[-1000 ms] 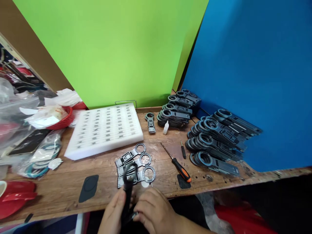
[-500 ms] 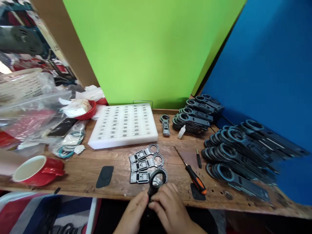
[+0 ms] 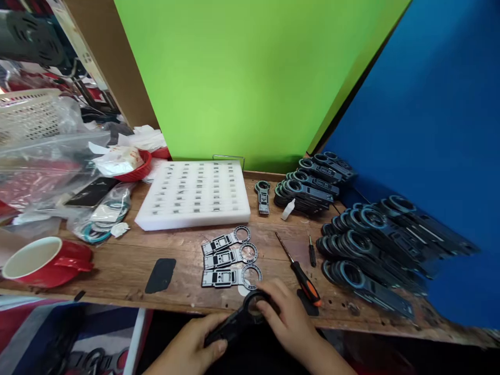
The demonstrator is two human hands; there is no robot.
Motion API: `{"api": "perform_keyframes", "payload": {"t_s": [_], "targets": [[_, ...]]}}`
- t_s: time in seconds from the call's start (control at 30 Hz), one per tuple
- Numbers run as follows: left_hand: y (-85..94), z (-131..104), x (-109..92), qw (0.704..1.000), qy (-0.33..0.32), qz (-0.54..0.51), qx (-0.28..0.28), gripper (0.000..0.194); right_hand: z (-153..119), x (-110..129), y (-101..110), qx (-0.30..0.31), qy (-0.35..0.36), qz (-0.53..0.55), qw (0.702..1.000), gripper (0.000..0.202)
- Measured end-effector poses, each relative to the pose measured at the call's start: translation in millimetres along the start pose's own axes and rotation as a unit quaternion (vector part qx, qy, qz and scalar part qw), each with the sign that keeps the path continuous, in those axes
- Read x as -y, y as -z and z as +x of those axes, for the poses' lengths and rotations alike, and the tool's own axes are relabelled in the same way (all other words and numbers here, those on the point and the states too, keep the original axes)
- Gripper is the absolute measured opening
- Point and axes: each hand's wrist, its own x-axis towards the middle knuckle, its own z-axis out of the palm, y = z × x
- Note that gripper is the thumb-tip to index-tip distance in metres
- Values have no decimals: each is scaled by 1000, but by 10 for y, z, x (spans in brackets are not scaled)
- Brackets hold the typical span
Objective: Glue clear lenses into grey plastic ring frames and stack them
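Over the table's front edge I hold a black ring-ended plastic part (image 3: 234,324). My left hand (image 3: 193,341) is closed around its flat handle end, thumb on top. My right hand (image 3: 287,323) grips the ring at the other end, with fingers over its rim. Just beyond lie three grey-and-black ring-ended plates (image 3: 222,277), fanned out with their rings to the right. A screwdriver (image 3: 302,276) with a black-and-orange handle rests right of them, and a smaller black screwdriver (image 3: 312,252) lies beside it.
A white foam block (image 3: 191,221) with rows of small metal pieces stands behind. Several stacks of ring-ended parts (image 3: 371,255) fill the right side. A small white bottle (image 3: 288,209), a red mug (image 3: 50,265), a black pad (image 3: 160,276) and plastic bags (image 3: 35,182) also lie about.
The black part has turned from upright to slanting, its ring now to the right. My left hand has moved left along the handle; my right hand has shifted onto the ring.
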Motion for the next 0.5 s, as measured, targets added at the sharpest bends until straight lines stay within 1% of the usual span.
{"api": "perform_keyframes", "payload": {"t_s": [0.03, 0.07, 0.17, 0.27, 0.33, 0.4, 0.5], "targets": [[24, 18, 2, 999, -3, 41, 0, 37, -15, -22, 1, 22, -5, -8, 1000, 22], [44, 44, 8, 997, -11, 81, -10, 37, -30, -40, -8, 32, -20, -22, 999, 21], [71, 154, 61, 975, -55, 202, -75, 35, -63, -72, -68, 46, -87, -94, 991, 18], [52, 242, 171, 933, -107, 322, -121, 34, -75, -78, -120, 72, -126, -178, 973, 16], [31, 259, 258, 899, -144, 389, -139, 40, -77, -76, -137, 79, -135, -212, 965, 17], [19, 250, 341, 866, -176, 439, -163, 49, -74, -75, -143, 76, -146, -220, 962, 14], [30, 232, 430, 830, -200, 480, -202, 48, -63, -75, -156, 74, -160, -209, 962, 12]]}}
